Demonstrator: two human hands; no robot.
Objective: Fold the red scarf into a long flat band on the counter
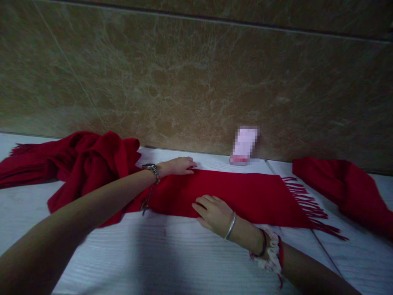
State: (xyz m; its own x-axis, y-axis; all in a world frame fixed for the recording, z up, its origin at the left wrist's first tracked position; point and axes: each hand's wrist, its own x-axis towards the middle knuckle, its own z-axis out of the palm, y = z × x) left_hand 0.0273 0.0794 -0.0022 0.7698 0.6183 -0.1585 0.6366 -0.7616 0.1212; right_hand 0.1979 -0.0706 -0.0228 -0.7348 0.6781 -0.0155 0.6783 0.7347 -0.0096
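Note:
A red scarf lies spread flat across a white surface, with its fringe fanned out at the right end. On the scarf's far edge rests my left hand, fingers extended and apart. My right hand lies palm down over the near edge, its fingers loosely bent and gripping nothing that I can see. Toward the left the red cloth is bunched in a crumpled heap with fringe at its far left; whether it is all one scarf I cannot tell.
A pale pink, pixel-blurred object leans against the brown marbled wall behind the scarf. Another folded red cloth lies at the right. Seams cross the white surface on the right side.

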